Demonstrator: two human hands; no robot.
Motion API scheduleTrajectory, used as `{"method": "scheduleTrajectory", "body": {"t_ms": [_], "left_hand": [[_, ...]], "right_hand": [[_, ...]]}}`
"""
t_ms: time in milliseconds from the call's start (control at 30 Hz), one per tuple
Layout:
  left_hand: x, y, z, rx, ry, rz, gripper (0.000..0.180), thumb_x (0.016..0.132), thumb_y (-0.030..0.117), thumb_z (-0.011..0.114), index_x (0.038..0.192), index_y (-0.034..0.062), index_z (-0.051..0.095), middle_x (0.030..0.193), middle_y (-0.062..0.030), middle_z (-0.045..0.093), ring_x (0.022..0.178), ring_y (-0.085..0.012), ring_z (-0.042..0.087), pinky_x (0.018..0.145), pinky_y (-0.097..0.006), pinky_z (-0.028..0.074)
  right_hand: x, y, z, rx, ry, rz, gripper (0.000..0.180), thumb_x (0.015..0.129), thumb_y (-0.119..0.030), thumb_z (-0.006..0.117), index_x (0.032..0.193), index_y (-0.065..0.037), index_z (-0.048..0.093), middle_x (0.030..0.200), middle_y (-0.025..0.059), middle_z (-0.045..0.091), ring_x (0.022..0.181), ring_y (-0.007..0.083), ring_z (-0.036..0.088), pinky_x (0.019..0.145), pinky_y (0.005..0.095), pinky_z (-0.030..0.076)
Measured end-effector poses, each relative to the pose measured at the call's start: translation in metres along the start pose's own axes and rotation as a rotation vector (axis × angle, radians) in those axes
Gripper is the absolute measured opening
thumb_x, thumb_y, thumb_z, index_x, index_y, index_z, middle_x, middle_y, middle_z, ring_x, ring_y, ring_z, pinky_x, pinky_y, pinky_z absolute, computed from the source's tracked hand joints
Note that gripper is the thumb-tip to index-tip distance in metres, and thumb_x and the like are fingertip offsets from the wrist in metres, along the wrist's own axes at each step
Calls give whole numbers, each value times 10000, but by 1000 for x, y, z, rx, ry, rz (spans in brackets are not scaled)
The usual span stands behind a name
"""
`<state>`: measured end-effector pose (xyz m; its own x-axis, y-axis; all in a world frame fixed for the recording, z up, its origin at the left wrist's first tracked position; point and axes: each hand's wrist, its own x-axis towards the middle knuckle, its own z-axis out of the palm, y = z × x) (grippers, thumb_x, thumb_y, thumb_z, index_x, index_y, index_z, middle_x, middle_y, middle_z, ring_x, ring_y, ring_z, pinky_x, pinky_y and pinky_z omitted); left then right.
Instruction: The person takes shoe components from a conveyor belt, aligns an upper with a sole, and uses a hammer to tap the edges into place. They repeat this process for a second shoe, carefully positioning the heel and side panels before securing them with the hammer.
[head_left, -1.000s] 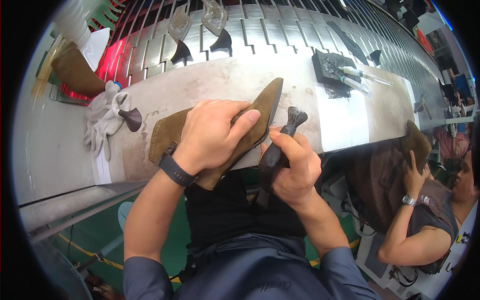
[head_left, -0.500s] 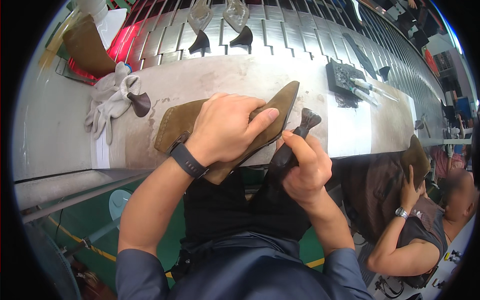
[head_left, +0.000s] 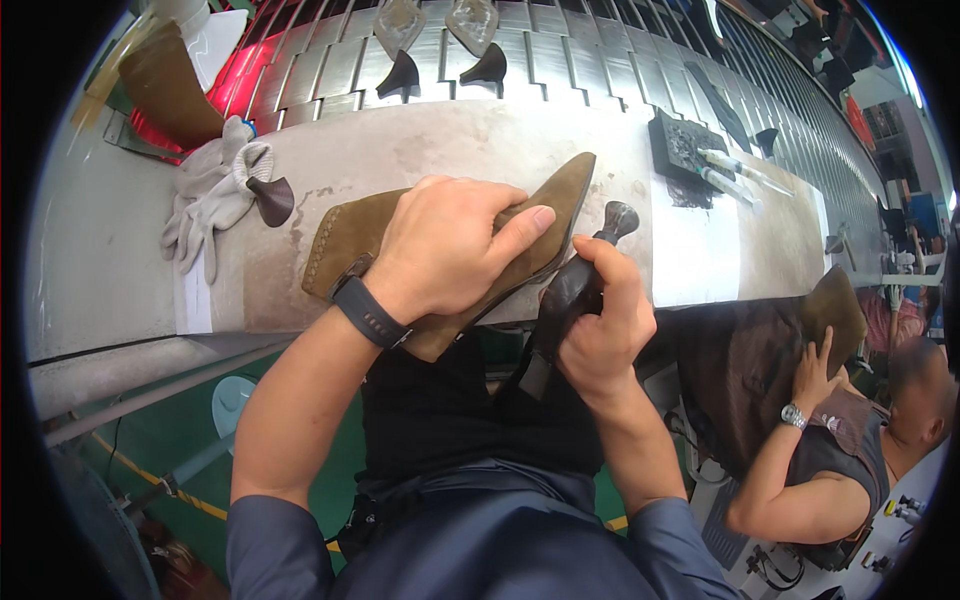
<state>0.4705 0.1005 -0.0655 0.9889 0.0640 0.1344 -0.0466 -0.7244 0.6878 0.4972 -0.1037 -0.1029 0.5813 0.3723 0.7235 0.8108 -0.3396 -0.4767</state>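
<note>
The left hand point(head_left: 445, 245) lay over a brown boot point(head_left: 355, 232), its thumb along the upper, with the pointed toe angled up and away. The right hand point(head_left: 605, 335) gripped a dark tool point(head_left: 570, 298) with a rounded knob, close beside the boot's sole edge. Pale gloves point(head_left: 225, 195) and a dark heel point(head_left: 270, 201) lay to the left on the bench point(head_left: 420, 140); two syringes point(head_left: 728, 187) rested on a black block point(head_left: 668, 150). At right, a co-worker point(head_left: 820, 495) held another brown boot point(head_left: 838, 310).
</note>
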Motion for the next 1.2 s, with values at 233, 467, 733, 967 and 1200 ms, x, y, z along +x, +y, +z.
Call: {"method": "scheduleTrajectory", "body": {"t_ms": [233,467,733,967,1200], "left_hand": [[-2,-4,1,44,0,72,411,1082,372,624,1222,22,787,1054,-214,791,964,-409,750,859,-467,571],[7,2,-11,-6,-231,51,416,1100,318,586,1280,-26,736,1053,-222,757,986,-407,712,899,-463,539],[11,-5,-9,16,-294,162,442,1122,352,531,1252,-28,716,994,-196,702,954,-409,653,870,-485,503],[20,-8,-12,7,-353,139,448,1119,343,514,1287,-25,706,968,-183,669,928,-406,627,867,-485,488],[15,-3,-7,76,-318,133,439,1069,309,585,1324,-34,687,1067,-157,683,980,-368,631,880,-458,471]], "right_hand": [[-57,-23,-21,145,8,487,361,914,45,762,1264,25,677,908,87,698,651,144,631,620,308,534],[-66,-11,-39,864,162,707,669,1044,-445,729,1390,120,644,1095,188,684,877,199,702,789,308,581],[-73,-14,13,806,333,399,587,1058,-436,684,1263,113,675,1207,323,736,1188,455,724,1064,531,570],[-77,-15,26,741,246,369,567,1136,-470,517,1336,59,550,1330,309,654,1299,481,660,1170,594,487],[-68,-2,7,573,106,235,513,1096,-416,615,1289,60,605,1216,283,709,1153,486,738,1050,582,595]]}}
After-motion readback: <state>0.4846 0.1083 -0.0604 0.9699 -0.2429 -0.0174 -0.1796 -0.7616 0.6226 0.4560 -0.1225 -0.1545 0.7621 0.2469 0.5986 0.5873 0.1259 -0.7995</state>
